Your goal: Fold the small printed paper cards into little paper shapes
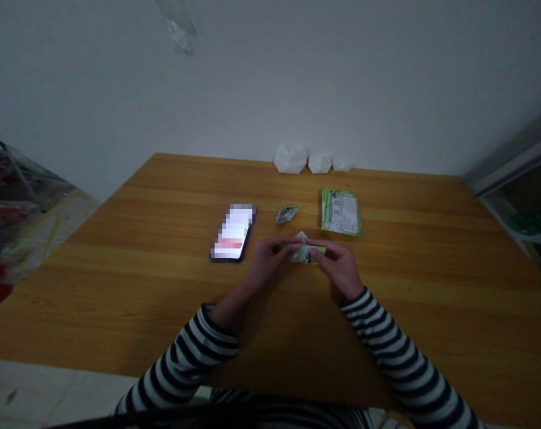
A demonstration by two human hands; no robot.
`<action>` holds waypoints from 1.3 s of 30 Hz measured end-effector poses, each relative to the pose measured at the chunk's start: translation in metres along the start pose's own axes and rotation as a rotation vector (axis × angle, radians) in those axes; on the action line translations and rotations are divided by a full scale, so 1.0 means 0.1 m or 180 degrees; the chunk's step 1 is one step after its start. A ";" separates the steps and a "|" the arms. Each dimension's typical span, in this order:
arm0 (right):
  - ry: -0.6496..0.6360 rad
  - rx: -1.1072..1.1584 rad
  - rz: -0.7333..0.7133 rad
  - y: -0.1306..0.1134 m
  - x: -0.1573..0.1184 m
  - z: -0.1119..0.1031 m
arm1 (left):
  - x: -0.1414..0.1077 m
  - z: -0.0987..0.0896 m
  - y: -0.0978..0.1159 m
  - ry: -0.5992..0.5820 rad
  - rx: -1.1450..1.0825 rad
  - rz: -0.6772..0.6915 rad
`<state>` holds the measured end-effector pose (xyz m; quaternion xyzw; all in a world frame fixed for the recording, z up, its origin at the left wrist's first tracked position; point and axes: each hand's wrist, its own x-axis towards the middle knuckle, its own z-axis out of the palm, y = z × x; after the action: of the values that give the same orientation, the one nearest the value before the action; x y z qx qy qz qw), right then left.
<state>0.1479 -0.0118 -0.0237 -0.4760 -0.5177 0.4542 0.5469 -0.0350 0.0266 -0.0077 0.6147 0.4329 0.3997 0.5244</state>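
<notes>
Both my hands meet over the middle of the table, pinching a small green and white printed paper piece (305, 255) between thumbs and fingers. My left hand (270, 257) has its left end, and my right hand (339, 263) grips it from the other side. A pale pointed bit of the paper sticks up between my fingertips. Just beyond my hands lies a small folded green and white piece (287, 214). A flat green printed packet or sheet (341, 212) rests farther back on the right.
A phone (233, 232) with a lit, partly blurred screen lies left of my hands on the wooden table (154, 214). Folded white paper shapes (291, 159) stand in a row along the back edge, by the wall (270, 77). Plastic-covered items are at the far left.
</notes>
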 end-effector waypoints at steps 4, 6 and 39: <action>0.0278 -0.0122 0.0005 0.01 0.02 0.00 | 0.00 0.03 -0.01 0.0003 -0.0141 0.0005; 0.0258 -0.0054 0.0012 -0.01 0.02 0.03 | 0.00 0.04 -0.02 -0.0008 -0.0006 0.0057; -0.0458 0.0142 0.0249 -0.03 -0.07 0.05 | -0.02 -0.01 -0.01 -0.1170 -0.0478 -0.0542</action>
<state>0.1423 -0.0193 -0.0214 -0.4497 -0.5264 0.5197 0.5006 -0.0370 0.0250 -0.0091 0.5976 0.3494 0.2662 0.6707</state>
